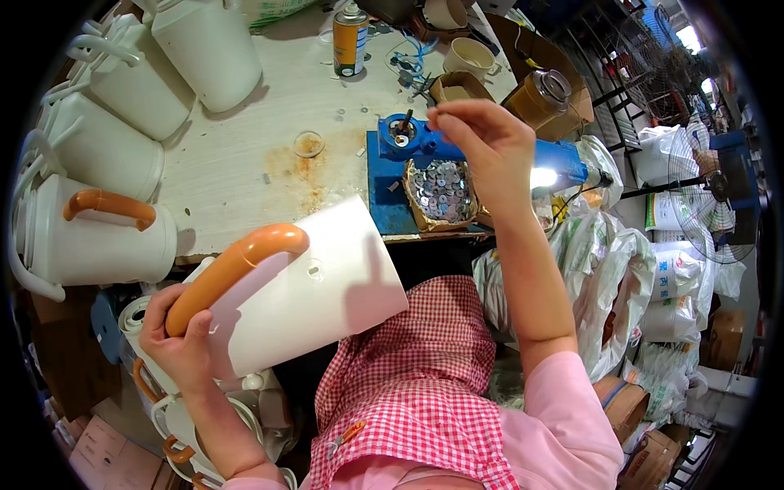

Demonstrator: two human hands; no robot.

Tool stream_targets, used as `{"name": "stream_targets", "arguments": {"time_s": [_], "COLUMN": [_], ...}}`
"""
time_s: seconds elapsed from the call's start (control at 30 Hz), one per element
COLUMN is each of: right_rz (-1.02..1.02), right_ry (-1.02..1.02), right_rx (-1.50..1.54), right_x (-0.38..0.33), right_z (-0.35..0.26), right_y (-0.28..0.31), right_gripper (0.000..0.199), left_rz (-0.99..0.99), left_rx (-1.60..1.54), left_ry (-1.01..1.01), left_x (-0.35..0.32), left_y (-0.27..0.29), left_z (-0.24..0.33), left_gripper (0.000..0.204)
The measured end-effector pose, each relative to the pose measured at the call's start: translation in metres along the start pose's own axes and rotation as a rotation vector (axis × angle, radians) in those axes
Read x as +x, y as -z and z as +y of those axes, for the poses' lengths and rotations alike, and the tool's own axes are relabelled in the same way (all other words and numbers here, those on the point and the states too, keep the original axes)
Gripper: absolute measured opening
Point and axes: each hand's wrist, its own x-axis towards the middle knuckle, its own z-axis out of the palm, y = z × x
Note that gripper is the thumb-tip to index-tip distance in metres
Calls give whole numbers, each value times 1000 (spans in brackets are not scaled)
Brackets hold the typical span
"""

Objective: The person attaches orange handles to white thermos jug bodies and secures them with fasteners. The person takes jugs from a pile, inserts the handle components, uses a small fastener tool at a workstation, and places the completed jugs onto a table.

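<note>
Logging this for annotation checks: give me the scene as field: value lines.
left hand: grips the white cylindrical vessel at its curved orange handle
right hand: raised near the blue machine, pinching pose; any held item unclear
beside machine: open brown box of round grey metal discs
pale table, left: other white vessels
table, far side: orange cylindrical spray can
apron: red-and-white checked cloth

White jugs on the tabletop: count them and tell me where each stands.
4, in a row along the left of the table: nearest jug, second jug, third jug, farthest jug. More may be hidden behind.
</note>
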Motion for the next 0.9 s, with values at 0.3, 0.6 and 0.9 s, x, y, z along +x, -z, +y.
{"name": "stream_targets", "arguments": {"time_s": [0.3, 0.6, 0.9], "right_rz": [-182, -299, -278], "right_ry": [27, 92, 107], "right_rx": [-259, -367, -156], "right_x": [23, 30, 27], "right_z": [-2, 9, 20], "right_y": [-9, -3, -4], "right_gripper": [13, 17, 14], "left_rz": [37, 63, 52], "left_rx": [-30, -59, -59], "left_ry": [-1, 1, -5], "left_x": [-4, -1, 0], "left_y": [14, 13, 11], "left_z": [-18, -20, -18], "left_gripper": [55, 55, 53]}}
